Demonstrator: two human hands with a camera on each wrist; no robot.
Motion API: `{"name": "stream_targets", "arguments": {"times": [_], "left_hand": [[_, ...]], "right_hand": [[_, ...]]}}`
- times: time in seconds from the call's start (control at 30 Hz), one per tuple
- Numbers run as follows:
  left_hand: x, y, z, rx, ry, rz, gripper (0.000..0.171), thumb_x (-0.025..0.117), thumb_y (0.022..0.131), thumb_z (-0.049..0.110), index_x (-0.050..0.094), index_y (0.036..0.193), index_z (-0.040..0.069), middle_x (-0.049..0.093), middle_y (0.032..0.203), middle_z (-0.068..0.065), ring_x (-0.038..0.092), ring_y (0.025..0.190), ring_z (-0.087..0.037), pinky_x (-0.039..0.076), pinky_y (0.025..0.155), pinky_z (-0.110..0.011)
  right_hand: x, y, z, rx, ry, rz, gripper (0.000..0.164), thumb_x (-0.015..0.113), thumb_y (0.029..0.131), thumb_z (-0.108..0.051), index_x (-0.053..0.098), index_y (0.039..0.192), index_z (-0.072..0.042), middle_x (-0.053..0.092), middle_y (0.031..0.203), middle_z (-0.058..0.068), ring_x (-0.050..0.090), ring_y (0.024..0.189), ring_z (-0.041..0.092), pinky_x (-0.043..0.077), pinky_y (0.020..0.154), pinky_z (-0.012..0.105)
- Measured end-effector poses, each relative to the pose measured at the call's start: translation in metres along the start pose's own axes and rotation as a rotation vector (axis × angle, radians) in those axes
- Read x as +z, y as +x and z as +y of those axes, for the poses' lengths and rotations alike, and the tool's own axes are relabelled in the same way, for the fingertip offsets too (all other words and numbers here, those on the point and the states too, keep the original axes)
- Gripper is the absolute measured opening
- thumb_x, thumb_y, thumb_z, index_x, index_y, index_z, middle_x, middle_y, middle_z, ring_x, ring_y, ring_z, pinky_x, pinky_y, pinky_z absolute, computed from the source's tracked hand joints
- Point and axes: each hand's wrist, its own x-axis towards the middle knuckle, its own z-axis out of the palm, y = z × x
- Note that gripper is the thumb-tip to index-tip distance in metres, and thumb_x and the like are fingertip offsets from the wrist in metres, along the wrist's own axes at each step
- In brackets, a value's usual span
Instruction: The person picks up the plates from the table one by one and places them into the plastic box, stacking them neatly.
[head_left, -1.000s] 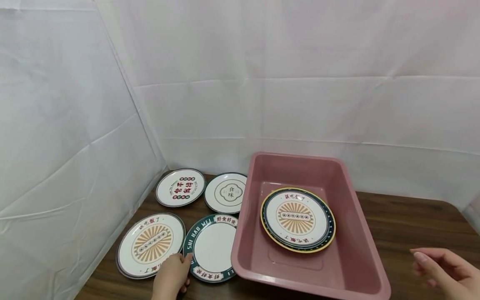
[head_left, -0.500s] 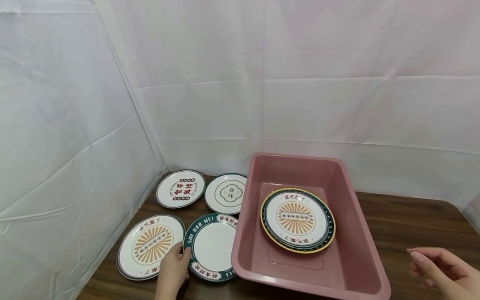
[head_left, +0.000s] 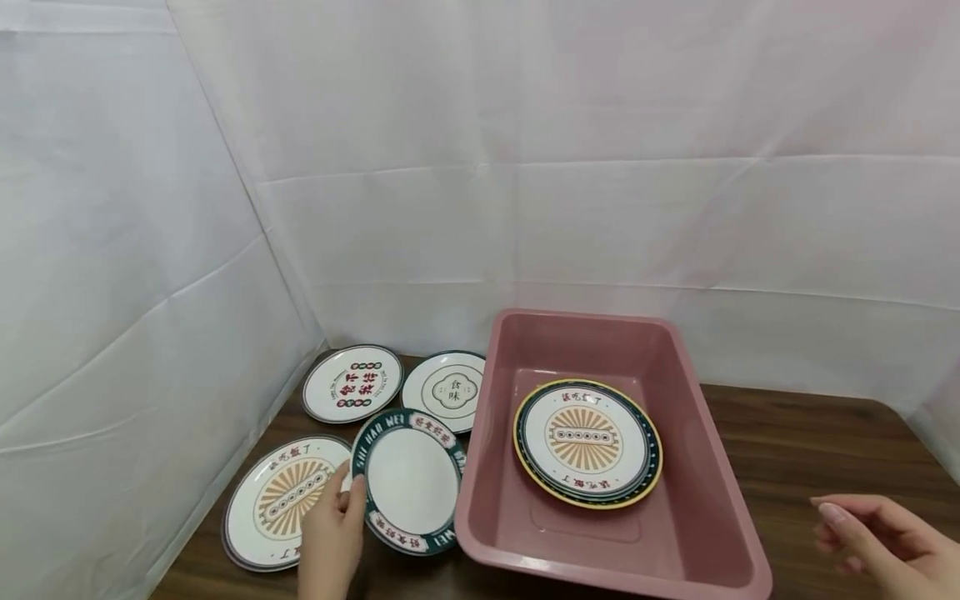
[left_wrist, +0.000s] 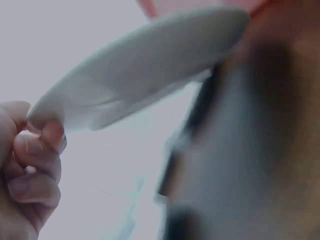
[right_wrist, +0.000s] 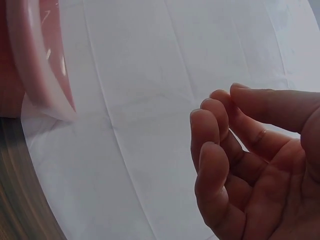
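Note:
My left hand point(head_left: 332, 525) pinches the left rim of a white plate with a green lettered border point(head_left: 414, 482). In the head view this plate is tilted, its left side raised, and its right side reaches the wall of the pink tub point(head_left: 480, 467). The left wrist view has the plate's pale underside point(left_wrist: 145, 65), with thumb and fingers at its edge. Away to the tub's right, my right hand point(head_left: 888, 542) hovers with loosely bent fingers and holds nothing. Inside the tub a sunburst plate point(head_left: 585, 462) lies on a larger yellow-rimmed plate point(head_left: 588, 503).
Another sunburst plate point(head_left: 288, 500) lies at the table's left, partly behind the left hand. Farther back are a plate with red characters point(head_left: 352, 383) and one with a flower-shaped outline point(head_left: 453, 392). White cloth point(head_left: 600, 225) hangs behind the wooden table point(head_left: 810, 450).
The left hand has taken the green-bordered plate by its rim and lifted it off the table, tilting it. The right hand stays nearly still.

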Motion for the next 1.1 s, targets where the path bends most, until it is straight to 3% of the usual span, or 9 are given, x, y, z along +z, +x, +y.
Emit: {"name": "stream_targets", "arguments": {"times": [0.1,0.17,0.23,0.33,0.43,0.57,0.73,0.87,1.1], "left_hand": [[-0.012,-0.003,0.018,0.093,0.073,0.157,0.039,0.05,0.095,0.019,0.051,0.127,-0.004,0.049,0.054,-0.002,0.039,0.045,-0.011,0.033,0.042,-0.025],[-0.02,-0.002,0.028,0.139,0.076,0.274,0.037,0.05,0.095,0.017,0.053,0.125,-0.003,0.056,0.056,-0.008,0.045,0.047,-0.012,0.035,0.042,-0.022],[-0.027,-0.003,0.036,0.128,0.038,0.346,0.036,0.049,0.095,0.016,0.053,0.126,-0.003,0.063,0.064,-0.017,0.055,0.051,-0.016,0.037,0.042,-0.016],[-0.033,-0.004,0.041,0.087,-0.041,0.385,0.035,0.048,0.095,0.015,0.053,0.125,-0.004,0.066,0.079,-0.024,0.06,0.053,-0.015,0.039,0.042,-0.011],[-0.036,-0.004,0.044,0.031,-0.124,0.341,0.037,0.047,0.097,0.017,0.05,0.127,-0.004,0.065,0.07,-0.02,0.051,0.042,-0.007,0.037,0.038,-0.014],[-0.035,-0.005,0.051,-0.03,-0.262,0.258,0.041,0.047,0.097,0.021,0.046,0.131,-0.001,0.057,0.054,-0.004,0.043,0.035,-0.007,0.034,0.035,-0.018],[-0.023,-0.011,0.066,-0.053,-0.403,0.191,0.04,0.051,0.096,0.022,0.048,0.132,0.005,0.054,0.051,0.003,0.044,0.035,-0.01,0.037,0.037,-0.02],[-0.011,-0.018,0.078,-0.043,-0.492,0.107,0.037,0.053,0.096,0.023,0.05,0.13,0.009,0.058,0.055,0.0,0.045,0.035,-0.012,0.04,0.038,-0.023],[0.01,-0.029,0.091,0.04,-0.717,-0.171,0.033,0.045,0.099,0.017,0.042,0.127,0.002,0.06,0.062,-0.005,0.044,0.037,-0.011,0.039,0.036,-0.023]], "right_hand": [[-0.002,-0.001,-0.004,-0.022,-0.009,-0.002,0.021,0.053,0.094,-0.01,0.067,0.091,-0.025,0.061,0.068,-0.008,0.059,0.058,0.007,0.044,0.046,0.022],[0.001,-0.001,-0.007,-0.047,0.015,0.001,0.016,0.054,0.093,-0.008,0.068,0.095,-0.016,0.062,0.07,-0.004,0.059,0.057,0.009,0.045,0.047,0.022],[0.004,-0.001,-0.01,-0.077,0.022,0.011,0.014,0.054,0.093,-0.006,0.068,0.096,-0.009,0.063,0.07,-0.002,0.059,0.057,0.011,0.045,0.047,0.022],[0.006,-0.002,-0.012,-0.075,0.019,0.019,0.014,0.054,0.093,-0.007,0.068,0.095,-0.009,0.062,0.069,-0.003,0.058,0.055,0.011,0.044,0.047,0.021],[0.008,-0.003,-0.016,-0.072,0.019,0.024,0.015,0.054,0.093,-0.007,0.068,0.094,-0.011,0.062,0.069,-0.004,0.056,0.055,0.011,0.044,0.047,0.021],[0.015,-0.006,-0.028,0.013,0.006,0.009,0.015,0.055,0.093,-0.015,0.068,0.096,-0.009,0.062,0.071,-0.003,0.056,0.057,0.013,0.044,0.049,0.022],[0.027,-0.011,-0.043,0.113,-0.08,-0.075,0.033,0.053,0.094,-0.031,0.065,0.107,-0.003,0.064,0.077,-0.001,0.057,0.063,0.012,0.046,0.052,0.024],[0.04,-0.016,-0.052,0.099,-0.124,-0.143,0.038,0.052,0.094,-0.034,0.064,0.112,-0.002,0.066,0.078,-0.001,0.061,0.067,0.009,0.048,0.054,0.026],[0.066,-0.022,-0.062,-0.04,-0.031,-0.286,0.026,0.053,0.095,-0.016,0.063,0.114,-0.002,0.066,0.077,0.001,0.062,0.07,0.012,0.05,0.06,0.023]]}}
